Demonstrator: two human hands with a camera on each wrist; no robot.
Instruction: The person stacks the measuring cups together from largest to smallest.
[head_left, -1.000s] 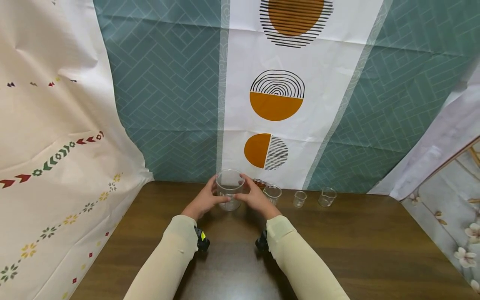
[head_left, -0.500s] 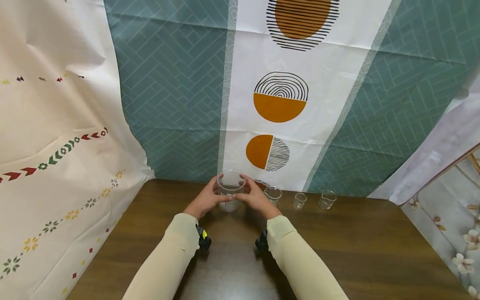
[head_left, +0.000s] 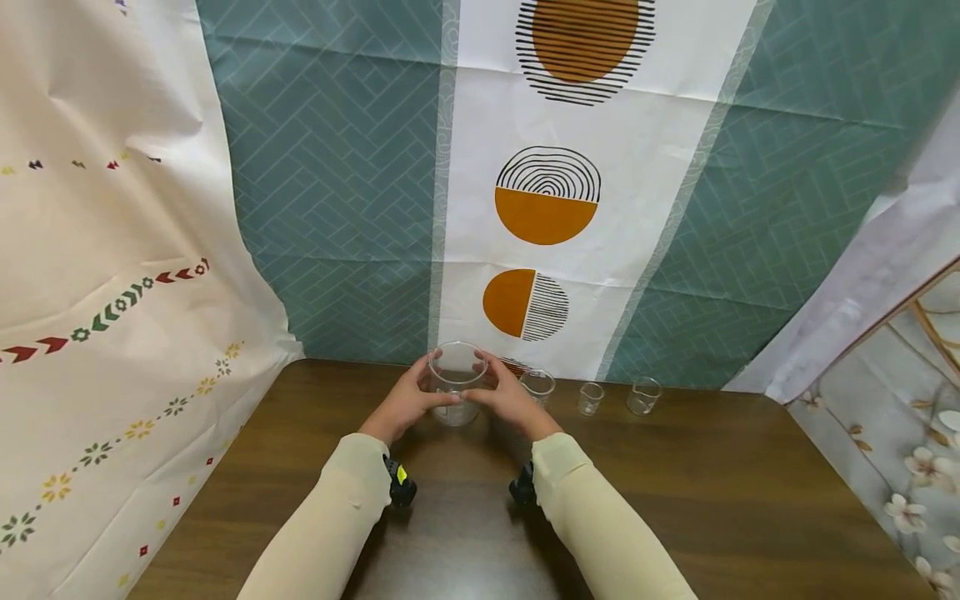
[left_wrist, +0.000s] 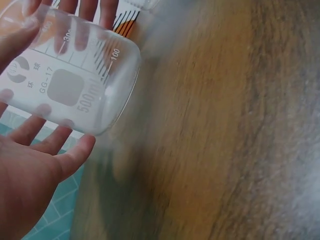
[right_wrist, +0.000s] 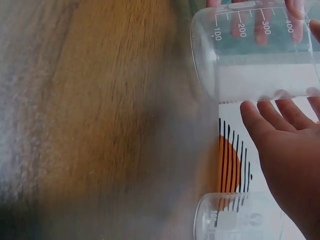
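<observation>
Between both hands is a large clear glass beaker (head_left: 456, 385), upright near the back of the table. My left hand (head_left: 405, 406) grips its left side and my right hand (head_left: 512, 402) its right, thumbs across the front and fingers wrapped toward the back. In the left wrist view the beaker (left_wrist: 70, 80) shows a 500 ml mark and a printed scale. The right wrist view has the scale side of the beaker (right_wrist: 255, 55) facing it, with fingers visible through the glass. No contents show inside it.
A medium beaker (head_left: 538, 383) stands just right of my right hand. Farther right are a small beaker (head_left: 590, 398) and another beaker (head_left: 643, 397), in a row along the back edge. Behind the wooden table (head_left: 712, 483) hangs a patterned cloth (head_left: 352, 208).
The head view has shifted slightly. Both hands keep the same hold on the large beaker, and the other beakers stand in the same row.
</observation>
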